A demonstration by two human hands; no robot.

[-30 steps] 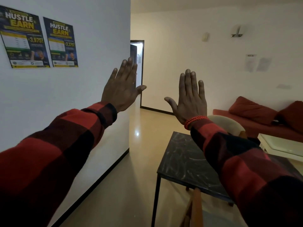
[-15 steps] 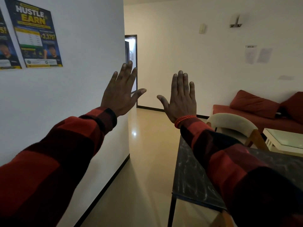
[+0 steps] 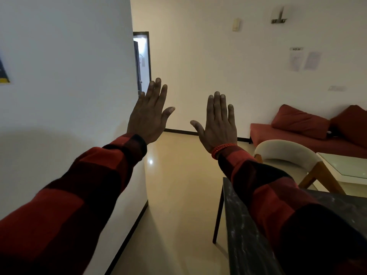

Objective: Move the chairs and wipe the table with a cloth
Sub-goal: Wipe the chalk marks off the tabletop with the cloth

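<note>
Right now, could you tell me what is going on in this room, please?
A person in a red checked shirt holds both arms out in front, the left hand and right hand flat, fingers straight, holding nothing. Neither touches anything. The dark table stands at lower right with a cream chair beyond it. No cloth is in view, so moving the chairs and wiping the table have not yet begun.

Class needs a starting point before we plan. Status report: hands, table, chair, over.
Left hand and right hand raised, open, holding nothing. Dark table untouched, no cloth in view. Cream chair stands at its far side, unmoved.
</note>
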